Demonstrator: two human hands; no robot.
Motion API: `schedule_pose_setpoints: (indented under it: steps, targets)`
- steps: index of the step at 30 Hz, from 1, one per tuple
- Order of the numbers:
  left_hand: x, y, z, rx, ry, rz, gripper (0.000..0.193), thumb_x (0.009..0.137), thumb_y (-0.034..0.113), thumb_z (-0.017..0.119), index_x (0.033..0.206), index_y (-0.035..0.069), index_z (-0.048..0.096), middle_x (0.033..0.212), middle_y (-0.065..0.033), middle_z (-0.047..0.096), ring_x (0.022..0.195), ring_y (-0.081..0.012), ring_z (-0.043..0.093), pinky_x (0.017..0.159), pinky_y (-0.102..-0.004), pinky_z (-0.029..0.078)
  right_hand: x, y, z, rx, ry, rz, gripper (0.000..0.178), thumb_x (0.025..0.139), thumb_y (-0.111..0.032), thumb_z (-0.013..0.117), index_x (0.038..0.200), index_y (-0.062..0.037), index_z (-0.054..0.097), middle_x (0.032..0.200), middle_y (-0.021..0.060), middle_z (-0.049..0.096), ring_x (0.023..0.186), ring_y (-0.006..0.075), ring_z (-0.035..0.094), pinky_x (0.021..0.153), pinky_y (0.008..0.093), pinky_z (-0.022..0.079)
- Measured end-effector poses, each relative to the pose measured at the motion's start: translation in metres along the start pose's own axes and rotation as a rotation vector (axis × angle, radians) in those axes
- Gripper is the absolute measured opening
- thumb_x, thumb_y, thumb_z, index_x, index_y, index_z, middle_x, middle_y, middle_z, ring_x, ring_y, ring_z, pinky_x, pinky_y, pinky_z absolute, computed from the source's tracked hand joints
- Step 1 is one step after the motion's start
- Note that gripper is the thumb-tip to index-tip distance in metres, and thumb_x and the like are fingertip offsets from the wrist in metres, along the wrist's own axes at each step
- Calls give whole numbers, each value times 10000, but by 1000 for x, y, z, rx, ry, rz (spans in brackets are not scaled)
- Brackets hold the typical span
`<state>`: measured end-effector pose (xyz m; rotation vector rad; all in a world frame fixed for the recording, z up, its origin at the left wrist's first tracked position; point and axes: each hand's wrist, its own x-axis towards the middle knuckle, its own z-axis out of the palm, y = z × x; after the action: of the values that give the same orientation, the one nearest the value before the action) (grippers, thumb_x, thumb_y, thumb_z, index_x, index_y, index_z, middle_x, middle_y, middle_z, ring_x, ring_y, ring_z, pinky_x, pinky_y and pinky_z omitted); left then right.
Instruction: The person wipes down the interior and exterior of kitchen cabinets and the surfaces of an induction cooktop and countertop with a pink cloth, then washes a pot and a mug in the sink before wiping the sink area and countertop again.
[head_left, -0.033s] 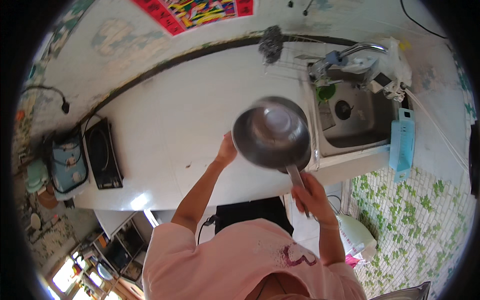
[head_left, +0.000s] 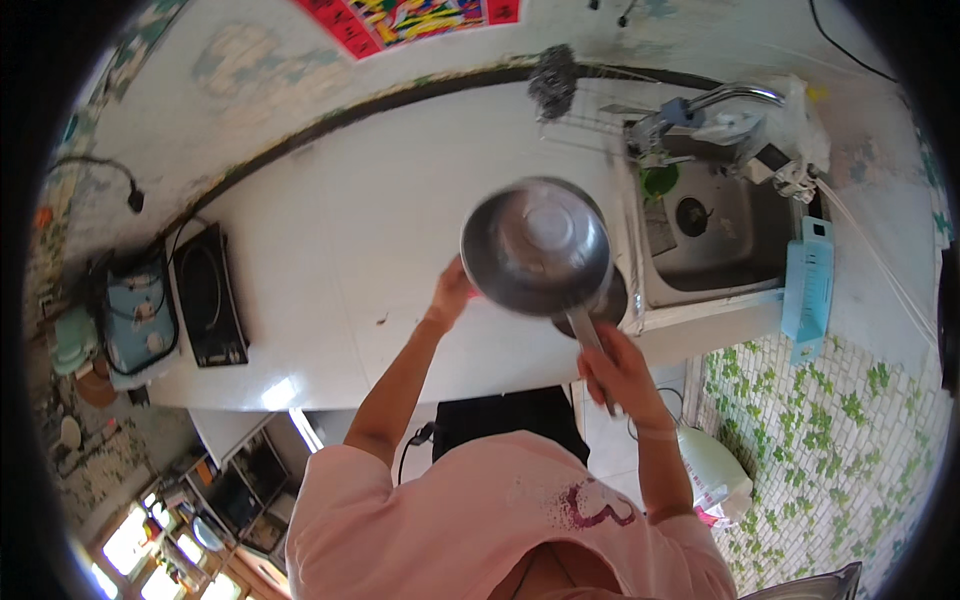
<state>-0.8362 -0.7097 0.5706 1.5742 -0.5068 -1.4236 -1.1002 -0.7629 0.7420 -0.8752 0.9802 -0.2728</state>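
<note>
A metal pan [head_left: 490,255] with a long straight handle is held tilted above the white counter, a pale disc showing in its middle. My right hand [head_left: 622,372] is closed around the handle. At the pan's left edge, my left hand [head_left: 450,296] grips the side, with some fingers hidden behind the metal. A small pink-red bit shows beside those fingers, too small to name. Behind the pan, toward the lower right, part of a dark round thing [head_left: 612,305] shows; most of it is hidden.
Right of the pan is a metal sink [head_left: 735,265] with a green item [head_left: 660,180] and a faucet [head_left: 735,95]. A light-blue plastic basket [head_left: 808,290] hangs at its right. A black cooktop [head_left: 208,295] stands at the left. A grey scrubber [head_left: 553,80] hangs near the back wall.
The pan has shifted slightly left and away from me, with both hands still on it. More of the dark round thing behind it now shows. My view has shifted a little.
</note>
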Motion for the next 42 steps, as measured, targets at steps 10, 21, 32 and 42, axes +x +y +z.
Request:
schedule_pose_setpoints:
  steps: [10,21,32,42]
  targets:
    - [-161,-35,-211,-489,760,215,394,881,141,387,1246,9,454,1176,-117,533,1079,-243,531,923,-374,430,189,6,61,-34,-144,-57,205,892,-206,514,905,-3,486,697,53,544,440,113,473,394,256,362]
    - [-108,-131,-240,350,1011,277,508,894,202,458,1346,-1,344,1405,-176,315,1273,-319,334,1045,-389,280,219,-3,83,-551,153,-624,301,909,-286,531,1042,-16,522,941,81,574,851,146,563,704,260,477]
    - [2,-58,21,702,398,636,450,859,49,460,1301,37,378,1293,-172,435,1186,-317,419,1020,-383,324,41,123,-63,-865,1012,-244,639,790,-300,694,1258,24,405,1101,172,476,969,212,499,758,317,464]
    - [-51,-59,-80,232,797,386,468,901,147,500,1308,-12,334,1261,-183,401,1164,-294,404,987,-363,333,56,119,-65,-760,904,-12,328,835,-277,497,814,34,597,769,214,601,725,331,574,627,402,447]
